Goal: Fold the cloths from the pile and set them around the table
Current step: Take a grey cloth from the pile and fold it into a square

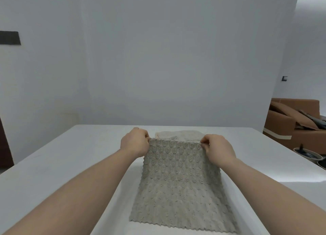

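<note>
I saw the left hand [135,143] and right hand [218,149] each pinching a far corner of the grey cloth [180,181], its near edge on the bench [53,164], the pile [178,135] just beyond.

Held cloth [180,178] hides most of pale pile [178,134] behind; fingertips tucked behind its top edge; sofa [298,123] cut off at right.

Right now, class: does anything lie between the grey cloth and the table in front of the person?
Nothing visible does. Both the left hand and right hand pinch the grey cloth; its near edge lies on the table.
</note>
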